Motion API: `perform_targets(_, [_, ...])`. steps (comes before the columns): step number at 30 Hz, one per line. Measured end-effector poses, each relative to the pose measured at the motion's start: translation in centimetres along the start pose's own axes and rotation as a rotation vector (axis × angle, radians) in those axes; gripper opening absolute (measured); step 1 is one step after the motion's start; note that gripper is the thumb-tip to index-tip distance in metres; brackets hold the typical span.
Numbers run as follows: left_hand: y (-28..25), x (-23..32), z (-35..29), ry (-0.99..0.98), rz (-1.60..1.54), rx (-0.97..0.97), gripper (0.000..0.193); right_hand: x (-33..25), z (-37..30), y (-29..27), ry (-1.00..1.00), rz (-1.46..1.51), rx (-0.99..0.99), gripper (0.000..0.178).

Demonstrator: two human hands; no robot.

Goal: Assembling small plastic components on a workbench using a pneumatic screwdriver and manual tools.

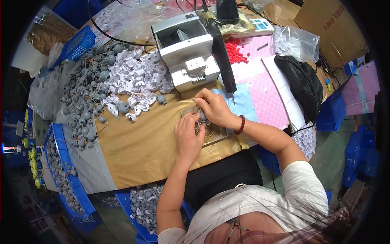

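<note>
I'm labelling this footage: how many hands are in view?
2: the left hand and the right hand, close together at the gray part over the clear fixture. Others may be hidden.

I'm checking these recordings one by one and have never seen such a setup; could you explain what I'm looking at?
There is no robot here: these are a person's bare left hand and right hand. The single picture comes from a wide fisheye camera on the person's head, looking down, so straight edges bend.

Both hands meet at a small grey rounded part, over a flat, pale block; which hand grips it is unclear. On the brown-covered table lie a heap of grey rounded parts, a heap of white plastic pieces, a boxy silver-grey machine and small bright red pieces.
</note>
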State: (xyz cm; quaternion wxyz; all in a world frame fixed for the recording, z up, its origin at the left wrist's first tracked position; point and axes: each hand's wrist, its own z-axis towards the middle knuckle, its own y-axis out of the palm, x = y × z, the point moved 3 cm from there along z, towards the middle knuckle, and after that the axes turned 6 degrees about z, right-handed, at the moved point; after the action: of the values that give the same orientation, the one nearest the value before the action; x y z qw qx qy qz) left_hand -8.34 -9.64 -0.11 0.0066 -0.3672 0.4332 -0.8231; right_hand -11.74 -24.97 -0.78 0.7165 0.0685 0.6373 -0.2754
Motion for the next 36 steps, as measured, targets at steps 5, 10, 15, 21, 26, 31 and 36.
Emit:
perform_targets(5, [0.1, 0.0, -0.1, 0.013, 0.003, -0.008, 0.036, -0.3, 0.9, 0.2, 0.109, 0.025, 0.023, 0.017])
perform_targets(10, [-0.9, -0.2, -0.5, -0.033, -0.171, 0.032, 0.035, -2.0, 0.7, -0.3, 0.106, 0.29, -0.138, 0.017])
perform_targets(15, [-9.4, -0.1, -4.1, -0.165, -0.24, -0.149, 0.032, -1.9, 0.5, -7.6, 0.016, 0.377, -0.077, 0.019])
perform_targets(21, [-20.8, -0.8, -12.2, -0.426, 0.016, -1.222, 0.03, 5.0, 4.1, -18.3, -0.09, -0.482, 0.288, 0.017])
perform_targets(26, [-19.1, -2.7, -9.5, -0.282, 0.186, -0.726, 0.033, 7.1, 4.6, -19.5, -0.111, -0.861, 0.247, 0.016])
perform_targets(31, [-12.1, -7.3, -0.6, -0.091, 0.428, -0.245, 0.035, 7.8, 5.0, -18.2, -0.155, -0.844, 0.224, 0.013])
perform_targets(36, [-6.5, -11.2, 6.6, 0.11, 0.631, 0.05, 0.029, 9.1, 4.6, -19.6, -0.126, -0.473, 0.293, 0.017])
